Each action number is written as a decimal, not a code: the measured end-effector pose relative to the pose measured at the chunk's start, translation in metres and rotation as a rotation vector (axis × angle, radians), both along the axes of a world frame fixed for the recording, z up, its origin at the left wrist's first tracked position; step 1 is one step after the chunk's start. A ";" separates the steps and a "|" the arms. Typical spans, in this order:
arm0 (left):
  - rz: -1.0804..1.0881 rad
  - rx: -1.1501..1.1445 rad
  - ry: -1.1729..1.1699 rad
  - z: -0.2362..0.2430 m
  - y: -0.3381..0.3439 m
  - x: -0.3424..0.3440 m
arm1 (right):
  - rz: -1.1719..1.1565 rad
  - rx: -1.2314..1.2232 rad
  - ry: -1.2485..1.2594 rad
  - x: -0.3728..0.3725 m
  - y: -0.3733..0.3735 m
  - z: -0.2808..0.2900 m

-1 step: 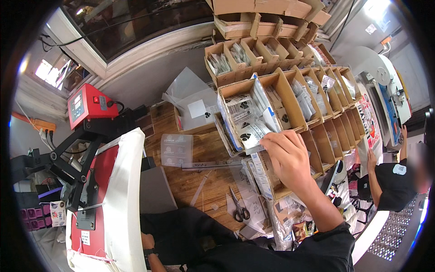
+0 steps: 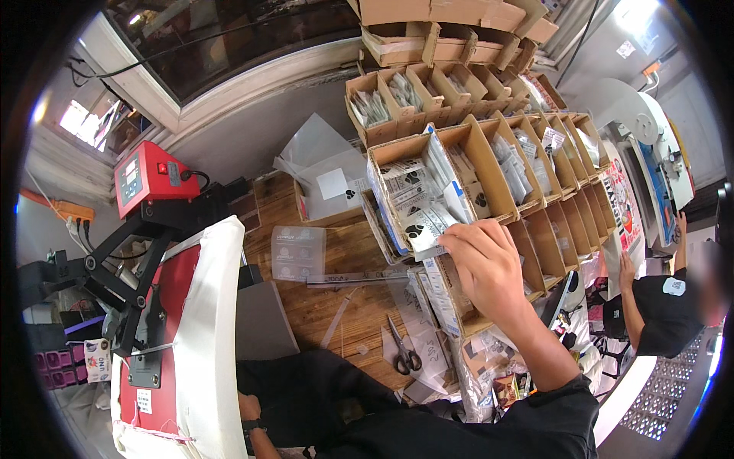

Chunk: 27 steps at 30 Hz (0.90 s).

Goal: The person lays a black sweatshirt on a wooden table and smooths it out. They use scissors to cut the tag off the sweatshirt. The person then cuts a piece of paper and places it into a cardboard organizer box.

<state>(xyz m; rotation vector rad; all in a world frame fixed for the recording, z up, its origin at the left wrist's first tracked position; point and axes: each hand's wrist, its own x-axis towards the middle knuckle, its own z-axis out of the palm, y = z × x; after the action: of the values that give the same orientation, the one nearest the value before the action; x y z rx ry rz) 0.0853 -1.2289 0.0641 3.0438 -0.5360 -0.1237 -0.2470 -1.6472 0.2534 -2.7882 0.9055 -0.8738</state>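
My right hand [image 2: 485, 268] reaches over the front compartment of a divided cardboard box [image 2: 478, 157]. Its thumb and fingers are pinched on the edge of a pale printed transfer sheet [image 2: 424, 227] with black marks. More such sheets [image 2: 405, 177] lie behind it in the same compartment. Low in the picture, my left hand [image 2: 248, 407] is by the white-covered edge of the red heat press [image 2: 172, 321]. Most of its fingers are hidden, so what it touches does not show.
Black scissors [image 2: 405, 356], a ruler [image 2: 355, 278] and a clear printed film [image 2: 298, 252] lie on the wooden table [image 2: 352, 306]. Another cardboard organizer [image 2: 405, 122] stands behind. At the right, a co-worker [image 2: 661, 306] has hands near another press [image 2: 650, 180].
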 end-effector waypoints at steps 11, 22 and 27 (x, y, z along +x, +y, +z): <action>-0.048 0.024 0.010 -0.006 0.013 0.006 | 0.105 0.127 0.058 0.019 -0.034 0.013; -0.522 -0.436 0.307 0.083 -0.020 -0.101 | 0.170 0.093 0.271 0.011 -0.021 0.000; -0.962 -0.827 0.633 0.137 -0.157 -0.180 | 0.196 -0.115 0.245 0.005 -0.028 -0.013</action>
<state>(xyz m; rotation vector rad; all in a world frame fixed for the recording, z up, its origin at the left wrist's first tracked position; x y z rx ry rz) -0.0949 -1.3861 0.2016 1.6244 -1.4361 -0.6540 -0.2424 -1.6747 0.2400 -3.0669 0.6092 -0.5826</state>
